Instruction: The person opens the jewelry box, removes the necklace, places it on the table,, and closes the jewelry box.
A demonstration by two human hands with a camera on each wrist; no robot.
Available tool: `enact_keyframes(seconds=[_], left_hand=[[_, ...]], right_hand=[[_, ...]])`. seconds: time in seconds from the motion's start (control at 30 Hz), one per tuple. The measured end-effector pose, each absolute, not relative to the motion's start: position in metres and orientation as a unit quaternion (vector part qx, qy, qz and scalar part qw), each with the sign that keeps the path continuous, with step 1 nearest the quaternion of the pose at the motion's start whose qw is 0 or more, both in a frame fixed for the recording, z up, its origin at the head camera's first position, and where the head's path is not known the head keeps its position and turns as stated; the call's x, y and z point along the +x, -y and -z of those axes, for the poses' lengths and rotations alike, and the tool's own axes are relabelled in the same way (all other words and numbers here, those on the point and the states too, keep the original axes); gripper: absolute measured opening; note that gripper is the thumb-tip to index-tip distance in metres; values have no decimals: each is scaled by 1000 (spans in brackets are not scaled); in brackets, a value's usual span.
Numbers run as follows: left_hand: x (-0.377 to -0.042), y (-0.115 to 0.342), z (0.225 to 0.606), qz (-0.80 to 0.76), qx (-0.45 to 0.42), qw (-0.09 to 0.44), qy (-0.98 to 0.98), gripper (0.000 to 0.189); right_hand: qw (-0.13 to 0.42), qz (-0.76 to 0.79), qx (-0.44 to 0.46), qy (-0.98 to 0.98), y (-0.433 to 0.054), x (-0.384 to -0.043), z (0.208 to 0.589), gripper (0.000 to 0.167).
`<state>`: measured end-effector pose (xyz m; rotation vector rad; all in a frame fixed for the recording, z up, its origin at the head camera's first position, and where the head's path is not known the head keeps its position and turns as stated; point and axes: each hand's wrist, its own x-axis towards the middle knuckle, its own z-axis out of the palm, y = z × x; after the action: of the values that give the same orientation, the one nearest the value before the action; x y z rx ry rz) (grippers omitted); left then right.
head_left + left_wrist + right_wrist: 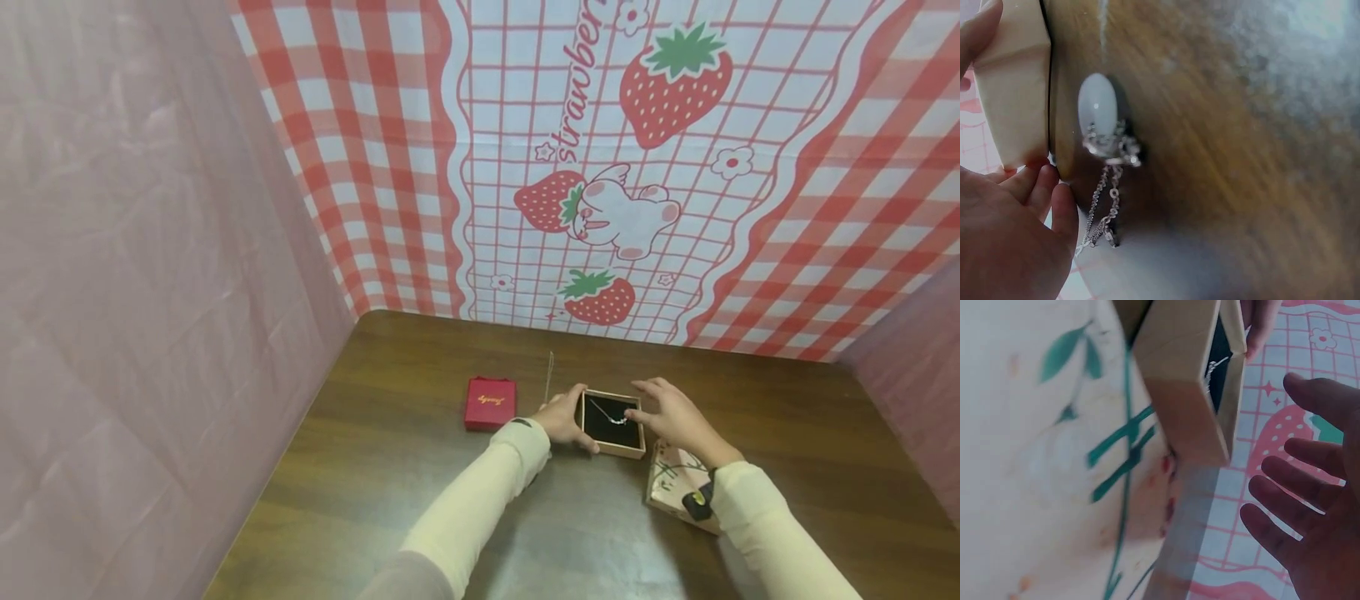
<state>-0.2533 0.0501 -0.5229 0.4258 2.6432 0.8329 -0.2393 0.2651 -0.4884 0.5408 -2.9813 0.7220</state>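
Observation:
My left hand [561, 417] grips the left side of a small open jewelry box [621, 451], thumb at the near edge and fingers at the far side. Inside lies a black pad with a silver necklace [617, 421] on it. My right hand [671, 418] is over the box's right side; in the right wrist view its fingers are spread with nothing between them. Beside the left hand, a second necklace with a white oval pendant [1097, 103] lies on the table, its thin chain [550, 375] stretching away.
A red gift box [491, 403] with gold lettering stands left of the left hand. The flower-patterned lid [671, 479] lies under the right wrist, near the jewelry box. The brown wooden table [390, 400] meets a strawberry-print cloth [592, 192] at the back.

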Motion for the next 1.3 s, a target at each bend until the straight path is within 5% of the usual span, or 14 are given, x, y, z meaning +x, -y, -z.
enact_keyframes(seconds=[0.4, 0.9, 1.3], left_hand=[[-254, -49, 523, -294, 155, 171, -928, 105], [-258, -53, 530, -277, 154, 163, -934, 111], [-259, -50, 528, -265, 206, 136, -932, 109]], right_hand=[[15, -211, 217, 953, -245, -245, 485, 27], [-43, -126, 235, 963, -229, -250, 493, 11], [14, -84, 239, 967, -222, -253, 502, 10]])
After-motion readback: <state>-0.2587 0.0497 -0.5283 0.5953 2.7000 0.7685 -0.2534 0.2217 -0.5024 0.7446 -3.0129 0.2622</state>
